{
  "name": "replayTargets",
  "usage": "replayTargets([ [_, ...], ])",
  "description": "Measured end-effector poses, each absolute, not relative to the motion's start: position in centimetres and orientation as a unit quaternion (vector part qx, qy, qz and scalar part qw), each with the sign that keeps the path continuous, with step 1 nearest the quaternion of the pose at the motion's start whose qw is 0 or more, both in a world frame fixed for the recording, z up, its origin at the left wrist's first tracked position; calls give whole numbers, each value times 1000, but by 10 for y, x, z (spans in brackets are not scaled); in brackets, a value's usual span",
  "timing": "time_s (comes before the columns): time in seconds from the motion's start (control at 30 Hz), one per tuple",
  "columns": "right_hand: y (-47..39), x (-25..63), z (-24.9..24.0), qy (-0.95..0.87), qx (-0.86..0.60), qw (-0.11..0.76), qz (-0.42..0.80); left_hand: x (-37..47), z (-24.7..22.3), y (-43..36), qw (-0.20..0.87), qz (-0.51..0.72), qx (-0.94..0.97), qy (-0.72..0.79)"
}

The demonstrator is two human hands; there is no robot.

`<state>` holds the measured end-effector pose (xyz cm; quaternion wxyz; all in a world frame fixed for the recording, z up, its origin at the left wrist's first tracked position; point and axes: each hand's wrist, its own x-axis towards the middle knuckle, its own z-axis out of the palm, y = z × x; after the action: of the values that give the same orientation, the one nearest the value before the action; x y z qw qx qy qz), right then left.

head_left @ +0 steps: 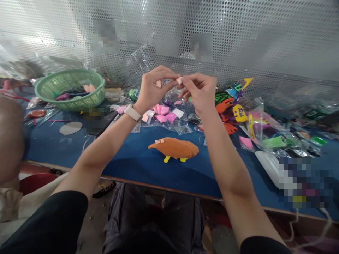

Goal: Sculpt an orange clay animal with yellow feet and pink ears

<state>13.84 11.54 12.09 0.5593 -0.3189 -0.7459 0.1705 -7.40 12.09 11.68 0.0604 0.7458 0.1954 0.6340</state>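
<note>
Above the back of the table, my left hand and my right hand meet fingertip to fingertip. Pinched between them is a small piece of pale pink clay. A second pale pink lump sits in the curled fingers of my left hand. Below, an orange clay animal figure stands on the blue table, apart from both hands. It has yellow feet, a pointed left end and a few pale pink bits on top near that end.
Pink clay packets lie behind the figure. A green basket and a phone are to the left. Colourful clay figures, plastic bags and a white device crowd the right. Perforated metal rises behind; a person's arm is far left.
</note>
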Motion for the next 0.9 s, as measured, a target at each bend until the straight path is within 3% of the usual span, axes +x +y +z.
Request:
replayTargets([
  [0.33, 116, 138, 119, -745, -324, 561, 160, -74, 118, 120, 13, 633, 750, 192],
  [0.6, 123, 141, 111, -763, -298, 567, 94, -76, 112, 134, 100, 642, 724, 234],
  [0.9, 117, 137, 112, -742, -306, 592, 70, -73, 116, 128, 101, 643, 716, 252],
])
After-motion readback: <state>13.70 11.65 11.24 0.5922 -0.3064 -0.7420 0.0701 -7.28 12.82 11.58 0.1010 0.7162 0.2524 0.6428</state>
